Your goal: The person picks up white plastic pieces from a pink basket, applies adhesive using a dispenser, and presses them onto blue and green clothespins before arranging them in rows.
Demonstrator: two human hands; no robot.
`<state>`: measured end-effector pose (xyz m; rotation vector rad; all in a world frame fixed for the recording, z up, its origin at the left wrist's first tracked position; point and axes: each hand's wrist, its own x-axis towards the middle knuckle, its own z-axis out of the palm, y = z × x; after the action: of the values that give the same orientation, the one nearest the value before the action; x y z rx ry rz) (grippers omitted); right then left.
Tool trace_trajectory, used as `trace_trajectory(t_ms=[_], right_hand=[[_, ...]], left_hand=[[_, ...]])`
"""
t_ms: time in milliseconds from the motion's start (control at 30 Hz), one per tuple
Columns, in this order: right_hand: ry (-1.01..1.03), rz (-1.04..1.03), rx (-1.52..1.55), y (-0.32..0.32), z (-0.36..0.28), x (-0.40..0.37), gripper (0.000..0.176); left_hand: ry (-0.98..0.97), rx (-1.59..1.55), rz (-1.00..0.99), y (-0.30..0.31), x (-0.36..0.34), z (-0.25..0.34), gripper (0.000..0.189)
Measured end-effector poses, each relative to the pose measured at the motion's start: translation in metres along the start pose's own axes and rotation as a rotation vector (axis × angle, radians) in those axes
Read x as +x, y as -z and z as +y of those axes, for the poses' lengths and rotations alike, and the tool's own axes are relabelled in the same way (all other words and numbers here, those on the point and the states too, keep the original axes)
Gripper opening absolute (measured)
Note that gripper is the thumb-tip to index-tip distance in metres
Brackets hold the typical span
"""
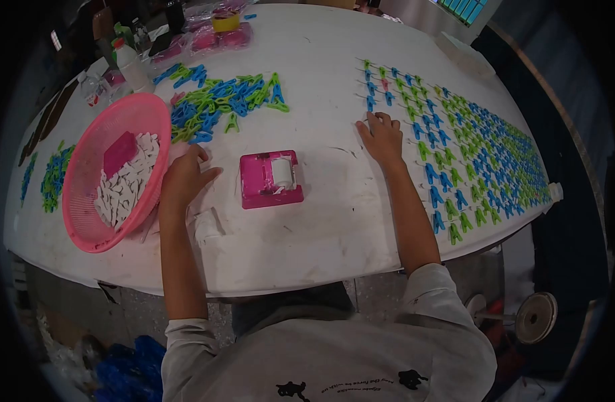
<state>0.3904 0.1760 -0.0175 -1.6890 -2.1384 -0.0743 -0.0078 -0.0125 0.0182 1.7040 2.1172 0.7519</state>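
Note:
My left hand [185, 177] is over the table beside the pink basket [161, 144], its thumb stretched away from the bent fingers and nothing visible between them. My right hand [384, 139] rests at the near end of the leftmost column of laid-out clothespins [370, 90]. Its fingers are bent down toward the tabletop; whatever they pinch is hidden. Between my hands sits a magenta dispenser [272, 198] with a white roll [282, 173] in it. Loose blue and green clothespins [220, 100] are heaped beyond my left hand.
White pieces [126, 187] and a magenta block [120, 154] lie in the basket. Rows of blue and green clothespins [482, 154] cover the table's right side. A red-capped bottle [133, 69] and pink packages [217, 39] stand at the back left. A crumpled white scrap [209, 224] lies near the front.

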Motion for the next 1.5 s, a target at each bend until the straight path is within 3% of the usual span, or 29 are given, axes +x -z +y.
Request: trace_trajectory(t_ms=[67, 167, 267, 567, 633, 767, 833, 867, 933, 1033, 1133, 1167, 1233, 1267, 1333, 1367, 1433, 1500], right_hand=[[-0.023, -0.016, 0.005, 0.003, -0.003, -0.001, 0.054], [-0.018, -0.004, 0.0, 0.0, 0.0, 0.0, 0.053], [-0.016, -0.004, -0.009, -0.002, 0.001, 0.001, 0.053], [-0.018, 0.013, -0.052, -0.006, 0.001, 0.003, 0.054], [-0.001, -0.005, -0.04, -0.004, 0.002, 0.002, 0.053], [0.007, 0.04, -0.025, -0.008, 0.005, 0.004, 0.051], [0.003, 0.04, -0.016, -0.009, 0.005, 0.003, 0.05], [0.006, 0.045, -0.015, -0.009, 0.005, 0.004, 0.05], [0.005, 0.041, -0.01, -0.008, 0.004, 0.005, 0.05], [0.005, 0.03, -0.008, -0.009, 0.005, 0.003, 0.051], [0.004, 0.027, -0.009, -0.009, 0.008, 0.004, 0.052], [0.0, 0.016, -0.008, -0.01, 0.009, 0.005, 0.052], [0.0, 0.017, -0.008, -0.009, 0.01, 0.006, 0.052], [0.002, 0.01, -0.01, -0.01, 0.009, 0.005, 0.052], [0.003, 0.0, -0.034, -0.01, 0.009, 0.005, 0.052], [-0.004, 0.003, -0.06, -0.01, 0.008, 0.006, 0.052], [-0.005, 0.002, -0.04, -0.012, 0.009, 0.005, 0.052], [0.012, 0.03, -0.046, -0.012, 0.009, 0.005, 0.052]], left_hand=[[-0.051, 0.027, 0.052, -0.001, 0.001, -0.009, 0.043], [0.087, -0.077, 0.012, 0.0, 0.0, 0.001, 0.038], [0.002, -0.106, 0.095, -0.008, 0.002, -0.014, 0.034], [0.075, -0.211, -0.014, 0.002, -0.001, -0.004, 0.034], [-0.041, -0.173, 0.012, 0.014, -0.012, 0.01, 0.03], [-0.093, -0.114, 0.062, 0.029, -0.066, 0.035, 0.029], [0.004, 0.076, 0.259, 0.023, -0.096, 0.033, 0.025], [0.003, 0.083, 0.26, 0.015, -0.102, 0.024, 0.025], [-0.022, 0.318, 0.447, -0.007, -0.112, -0.006, 0.024], [0.136, 0.172, 0.384, -0.015, -0.108, -0.037, 0.023], [0.265, -0.009, 0.379, 0.002, -0.117, 0.003, 0.025], [0.26, -0.008, 0.384, 0.006, -0.12, 0.013, 0.025], [-0.03, 0.11, 0.482, 0.009, -0.128, 0.026, 0.025], [-0.022, 0.115, 0.477, 0.004, -0.13, 0.025, 0.025], [-0.15, 0.005, 0.33, -0.009, -0.135, 0.02, 0.027], [-0.14, 0.019, 0.323, -0.009, -0.137, 0.021, 0.027], [0.12, -0.055, 0.238, -0.005, -0.135, 0.022, 0.025], [0.115, -0.038, 0.29, -0.003, -0.134, 0.013, 0.023]])
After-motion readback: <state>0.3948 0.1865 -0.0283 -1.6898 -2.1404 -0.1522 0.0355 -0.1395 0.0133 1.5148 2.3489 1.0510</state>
